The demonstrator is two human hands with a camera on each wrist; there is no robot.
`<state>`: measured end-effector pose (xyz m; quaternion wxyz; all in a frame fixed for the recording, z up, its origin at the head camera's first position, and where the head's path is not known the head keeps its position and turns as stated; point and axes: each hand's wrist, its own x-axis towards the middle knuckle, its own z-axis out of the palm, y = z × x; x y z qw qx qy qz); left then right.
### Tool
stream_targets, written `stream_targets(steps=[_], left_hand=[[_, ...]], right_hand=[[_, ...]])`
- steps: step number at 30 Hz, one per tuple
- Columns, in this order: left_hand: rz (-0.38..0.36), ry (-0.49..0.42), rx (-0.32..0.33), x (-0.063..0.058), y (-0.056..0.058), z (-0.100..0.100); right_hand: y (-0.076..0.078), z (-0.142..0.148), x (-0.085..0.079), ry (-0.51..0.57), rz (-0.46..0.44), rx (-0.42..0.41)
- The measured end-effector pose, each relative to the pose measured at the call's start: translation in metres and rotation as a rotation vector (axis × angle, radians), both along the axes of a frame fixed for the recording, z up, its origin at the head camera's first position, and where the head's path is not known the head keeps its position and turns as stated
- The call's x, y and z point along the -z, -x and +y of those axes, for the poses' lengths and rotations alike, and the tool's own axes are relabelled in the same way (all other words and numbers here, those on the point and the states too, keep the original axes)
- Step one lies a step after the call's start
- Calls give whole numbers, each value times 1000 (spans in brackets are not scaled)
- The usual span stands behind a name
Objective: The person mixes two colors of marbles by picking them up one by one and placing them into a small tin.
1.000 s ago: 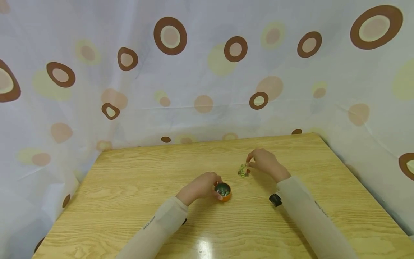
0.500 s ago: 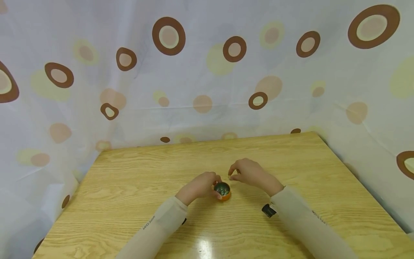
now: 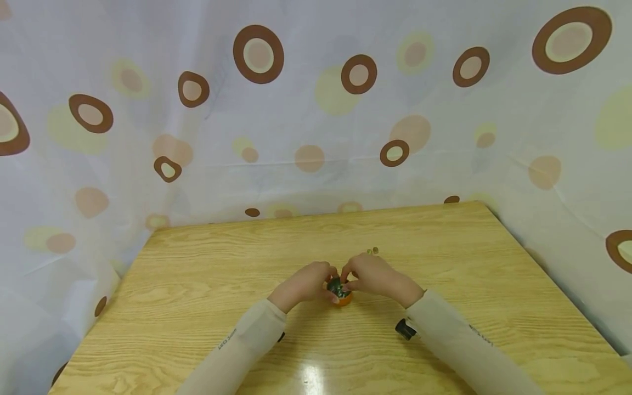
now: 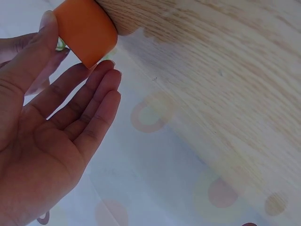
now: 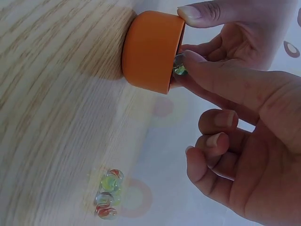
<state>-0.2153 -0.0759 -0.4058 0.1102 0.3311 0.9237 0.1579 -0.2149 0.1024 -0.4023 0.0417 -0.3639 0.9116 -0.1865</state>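
A small orange bowl (image 3: 344, 301) with a dark inside stands on the wooden table. My left hand (image 3: 310, 283) holds it by the rim, thumb on the near side and fingers around the far side. At the bowl's mouth, my right hand (image 3: 379, 276) pinches a clear glass marble (image 5: 179, 66) with green in it between thumb and finger. The right hand's other fingers are curled loosely. Farther back on the table lie several loose marbles (image 5: 108, 194), clear with red, yellow and green swirls. The bowl's contents are mostly hidden by the fingers.
The pale wooden table (image 3: 237, 263) reaches back to a white curtain (image 3: 296, 120) with brown, peach and yellow spots, which also hangs along both sides. A black wrist camera (image 3: 406, 329) sits under the right sleeve.
My right hand has moved left and toward me from the loose marbles to the bowl, carrying one marble. The left hand and the bowl have stayed in place.
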Motion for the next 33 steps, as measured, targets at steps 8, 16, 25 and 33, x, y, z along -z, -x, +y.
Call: stream_targets(steps=[8,16,25,33], left_hand=[[0,12,-5,1,1,1],[0,31,-12,0,0,1],[-15,38,-23,1,0,1],[-14,31,-19,2,-1,1]], right_hand=[[3,7,-4,8,33,15],[21,28,-12,71,-19,111],[46,56,-10,89,-67,227],[58,67,4,46,-37,276]])
